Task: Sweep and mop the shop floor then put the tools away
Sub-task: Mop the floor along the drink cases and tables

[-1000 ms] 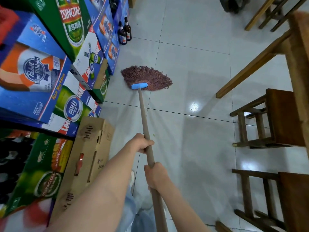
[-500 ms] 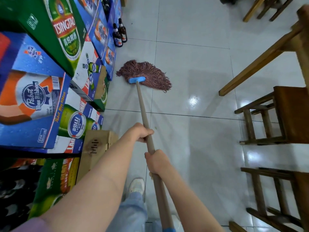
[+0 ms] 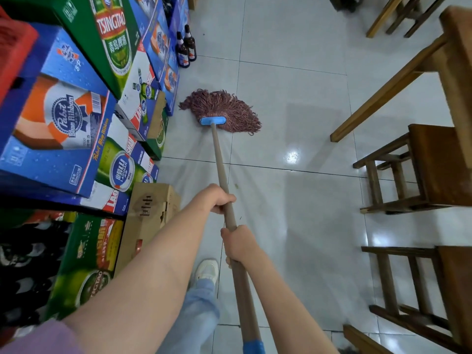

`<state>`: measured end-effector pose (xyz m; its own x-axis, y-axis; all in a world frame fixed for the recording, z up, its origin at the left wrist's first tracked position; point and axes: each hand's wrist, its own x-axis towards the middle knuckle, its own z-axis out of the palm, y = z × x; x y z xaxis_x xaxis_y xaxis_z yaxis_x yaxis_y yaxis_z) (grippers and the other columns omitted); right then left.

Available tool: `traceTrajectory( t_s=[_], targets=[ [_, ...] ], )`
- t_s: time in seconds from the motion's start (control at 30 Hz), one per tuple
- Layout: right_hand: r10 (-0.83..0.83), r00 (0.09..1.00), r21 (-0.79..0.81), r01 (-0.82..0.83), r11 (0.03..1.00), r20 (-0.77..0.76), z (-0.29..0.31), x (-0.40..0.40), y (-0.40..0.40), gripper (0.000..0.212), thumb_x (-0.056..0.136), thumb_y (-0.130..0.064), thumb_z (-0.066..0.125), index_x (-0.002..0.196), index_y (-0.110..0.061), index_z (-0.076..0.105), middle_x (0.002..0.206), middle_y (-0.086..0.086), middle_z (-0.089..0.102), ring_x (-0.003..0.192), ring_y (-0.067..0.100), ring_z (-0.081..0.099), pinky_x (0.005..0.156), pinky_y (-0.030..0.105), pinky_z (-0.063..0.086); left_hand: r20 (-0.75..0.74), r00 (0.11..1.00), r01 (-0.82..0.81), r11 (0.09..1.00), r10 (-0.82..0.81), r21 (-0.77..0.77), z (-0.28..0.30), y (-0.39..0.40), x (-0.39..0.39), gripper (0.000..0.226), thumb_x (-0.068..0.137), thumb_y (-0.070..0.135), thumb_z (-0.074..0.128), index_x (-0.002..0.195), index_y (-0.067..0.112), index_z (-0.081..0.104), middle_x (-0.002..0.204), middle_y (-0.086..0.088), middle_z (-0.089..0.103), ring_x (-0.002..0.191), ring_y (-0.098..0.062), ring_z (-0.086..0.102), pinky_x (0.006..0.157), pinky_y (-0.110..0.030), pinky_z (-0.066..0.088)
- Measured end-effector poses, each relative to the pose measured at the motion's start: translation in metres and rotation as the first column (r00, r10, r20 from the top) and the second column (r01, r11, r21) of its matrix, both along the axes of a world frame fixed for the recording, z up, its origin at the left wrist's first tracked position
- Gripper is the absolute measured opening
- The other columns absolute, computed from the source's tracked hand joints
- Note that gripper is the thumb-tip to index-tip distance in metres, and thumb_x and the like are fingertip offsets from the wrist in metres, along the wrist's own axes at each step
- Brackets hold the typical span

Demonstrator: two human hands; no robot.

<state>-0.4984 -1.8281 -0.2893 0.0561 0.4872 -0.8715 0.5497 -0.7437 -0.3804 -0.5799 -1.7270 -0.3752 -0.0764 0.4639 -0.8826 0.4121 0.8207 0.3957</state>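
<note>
Both hands hold the long brown wooden mop handle [image 3: 221, 172]: the left hand [image 3: 217, 199] grips it higher, the right hand [image 3: 238, 245] just below. The reddish-brown string mop head [image 3: 224, 108] lies flat on the glossy white tiled floor [image 3: 293, 72], close beside the stacked blue and green cardboard beer boxes [image 3: 76, 111].

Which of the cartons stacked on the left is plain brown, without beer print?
The brown carton on the floor beside the left hand; the others are printed blue or green.

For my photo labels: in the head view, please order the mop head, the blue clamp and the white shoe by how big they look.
1. Mop head
2. White shoe, though nearer the camera
3. Blue clamp
</note>
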Motion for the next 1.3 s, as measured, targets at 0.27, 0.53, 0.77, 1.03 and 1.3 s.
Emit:
traceTrajectory(
  t_s=[0.27, 0.53, 0.77, 1.03, 1.3],
  targets=[
    [0.029, 0.999, 0.021, -0.030, 0.999, 0.045, 0.008, 0.045, -0.088, 0.028, 0.093, -0.031, 0.045, 0.071, -0.015, 0.037, 0.074, 0.004, 0.050, 0.075, 0.029, 0.057, 0.077, 0.039, 0.053, 0.023, 1.000, -0.015, 0.999, 0.016, -0.030, 0.008, -0.088, 0.043, 0.029, 0.084, 0.016, 0.064, 0.106, -0.001, 0.056, 0.093, -0.015, 0.069, 0.084, -0.027, 0.070, 0.079, -0.037, 0.059],
    [0.004, 1.000, 0.026, -0.005, 1.000, 0.019, 0.012, 0.082, -0.183, 0.029, 0.094, -0.029, 0.043, 0.070, -0.014, 0.039, 0.067, 0.002, 0.047, 0.069, 0.028, 0.055, 0.066, 0.034, 0.050, -0.011, 0.999, 0.035, 0.999, -0.035, -0.041, 0.008, -0.179, 0.079, 0.036, 0.085, 0.019, 0.065, 0.112, -0.003, 0.055, 0.091, -0.014, 0.067, 0.081, -0.026, 0.069, 0.077, -0.035, 0.059],
    [0.026, 0.999, 0.053, -0.029, 0.998, 0.047, 0.011, 0.106, -0.247, 0.030, 0.095, -0.028, 0.043, 0.069, -0.015, 0.038, 0.067, -0.002, 0.046, 0.053, 0.012, 0.044, 0.047, 0.021, 0.036, -0.001, 1.000, 0.018, 0.999, -0.018, -0.028, 0.008, -0.244, 0.099, 0.037, 0.081, 0.016, 0.065, 0.110, -0.004, 0.056, 0.094, -0.016, 0.070, 0.083, -0.027, 0.071, 0.076, -0.038, 0.060],
    [-0.046, 0.998, 0.053, 0.044, 0.998, 0.032, 0.005, 0.108, -0.252, 0.031, 0.093, -0.033, 0.046, 0.069, -0.017, 0.035, 0.085, 0.007, 0.052, 0.078, 0.027, 0.054, 0.071, 0.033, 0.048, -0.005, 0.999, 0.033, 0.999, -0.033, 0.016, 0.008, -0.250, 0.103, 0.034, 0.082, 0.019, 0.065, 0.107, -0.003, 0.057, 0.088, -0.013, 0.068, 0.081, -0.027, 0.071, 0.077, -0.037, 0.059],
    [-0.101, 0.994, 0.041, 0.099, 0.994, 0.049, -0.013, 0.102, -0.218, 0.032, 0.093, -0.035, 0.048, 0.070, -0.017, 0.036, 0.089, 0.010, 0.055, 0.077, 0.027, 0.055, 0.072, 0.035, 0.050, 0.004, 0.999, 0.038, 0.999, -0.038, 0.007, -0.001, -0.212, 0.098, 0.035, 0.082, 0.016, 0.068, 0.108, -0.005, 0.058, 0.089, -0.014, 0.068, 0.077, -0.026, 0.069, 0.072, -0.034, 0.060]
  ],
)
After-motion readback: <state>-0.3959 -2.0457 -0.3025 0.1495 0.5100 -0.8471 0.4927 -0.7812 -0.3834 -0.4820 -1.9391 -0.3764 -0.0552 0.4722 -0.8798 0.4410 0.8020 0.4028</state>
